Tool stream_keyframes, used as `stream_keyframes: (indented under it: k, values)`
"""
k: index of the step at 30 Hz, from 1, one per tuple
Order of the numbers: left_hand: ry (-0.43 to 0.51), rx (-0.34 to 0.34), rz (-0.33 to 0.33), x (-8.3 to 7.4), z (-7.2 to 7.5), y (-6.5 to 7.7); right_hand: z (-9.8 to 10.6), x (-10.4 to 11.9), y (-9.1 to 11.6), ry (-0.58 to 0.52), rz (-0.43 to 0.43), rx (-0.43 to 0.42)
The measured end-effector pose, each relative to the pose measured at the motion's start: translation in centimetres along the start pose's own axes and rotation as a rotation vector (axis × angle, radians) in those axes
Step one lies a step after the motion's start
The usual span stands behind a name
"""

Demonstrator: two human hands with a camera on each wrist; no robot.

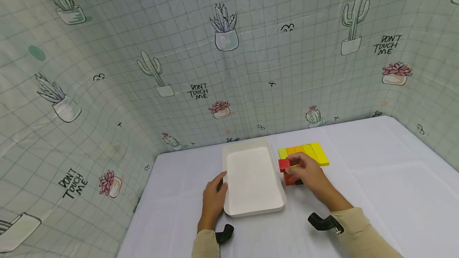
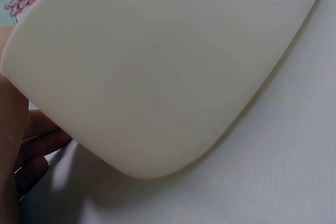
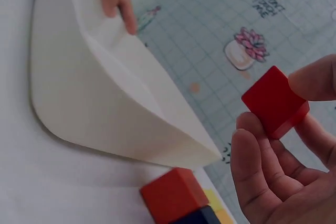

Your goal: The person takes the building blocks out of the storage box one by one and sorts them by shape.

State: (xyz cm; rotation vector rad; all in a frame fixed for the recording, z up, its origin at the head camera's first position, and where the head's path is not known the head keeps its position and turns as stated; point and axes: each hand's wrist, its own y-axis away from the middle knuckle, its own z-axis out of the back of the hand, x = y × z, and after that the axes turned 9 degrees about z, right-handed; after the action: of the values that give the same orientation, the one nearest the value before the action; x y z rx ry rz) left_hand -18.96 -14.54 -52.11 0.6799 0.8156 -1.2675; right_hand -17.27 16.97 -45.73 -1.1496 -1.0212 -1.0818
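Observation:
My right hand (image 1: pixel 305 169) pinches a small red cube (image 3: pixel 275 100) between thumb and fingers, lifted beside the right rim of a white rectangular tray (image 1: pixel 254 182). Under that hand, an orange-red block (image 3: pixel 174 195) sits on the table close to the tray's wall, with a dark blue block (image 3: pixel 200 216) against it; the hand partly hides both in the head view. At the tray's left side, my left hand (image 1: pixel 214 198) holds the rim, thumb and forefinger at its edge. Its other fingers (image 2: pixel 44 142) curl outside the wall in the left wrist view.
Several yellow and orange flat blocks (image 1: pixel 320 154) lie side by side behind my right hand. A white cloth covers the table (image 1: pixel 387 178). A grid-patterned curtain (image 1: pixel 251 90) with cactus drawings stands along the back and sides.

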Motion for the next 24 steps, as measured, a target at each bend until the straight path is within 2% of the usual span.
stream_keyframes:
  k: [6,13,24]
  values:
    - [0.006,-0.011,0.01,0.3,-0.1,0.3,2.1,-0.1,0.0,0.003,0.008,0.014]
    - [0.008,-0.003,-0.011,-0.1,-0.3,0.0,4.9,-0.1,0.0,0.114,-0.008,0.001]
    - [0.002,0.003,0.01,-0.1,-0.1,0.0,7.5,-0.8,0.0,0.15,-0.061,0.033]
